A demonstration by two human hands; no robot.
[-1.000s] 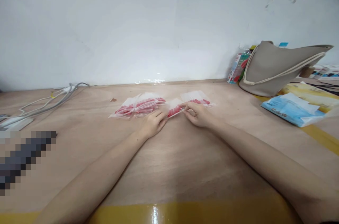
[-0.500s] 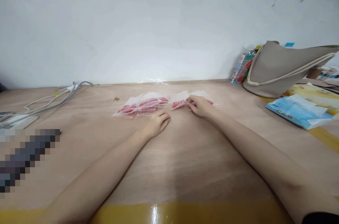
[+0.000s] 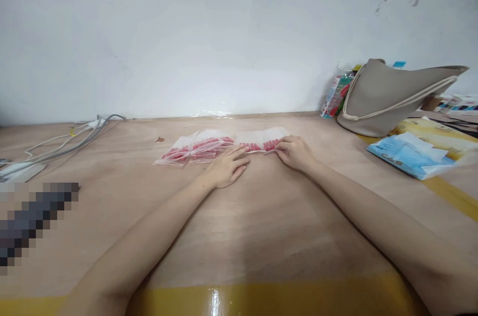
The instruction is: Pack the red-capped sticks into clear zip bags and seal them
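Two small clear plastic bags holding rows of small red pieces lie side by side at the middle: a left bag (image 3: 249, 147) and a right bag (image 3: 270, 144). My left hand (image 3: 227, 165) lies palm down with fingers stretched out, its fingertips at the near left edge of the left bag. The fingers of my right hand (image 3: 295, 152) are pinched on the lower right edge of the right bag. A fanned pile of similar bags (image 3: 194, 149) lies to the left, just beyond my left hand. What exactly the red pieces are is too small to tell.
A grey bag with a cord (image 3: 396, 97) leans by the wall at right, beside a colourful plastic package (image 3: 334, 94). A blue tissue pack (image 3: 409, 154) lies nearer. Cables (image 3: 85, 134) run along the left. A blurred dark object (image 3: 37, 221) sits at lower left.
My right hand has moved slightly right and drawn one bag out to the right. My left hand has stretched its fingers and shifted right onto the left bag's edge.
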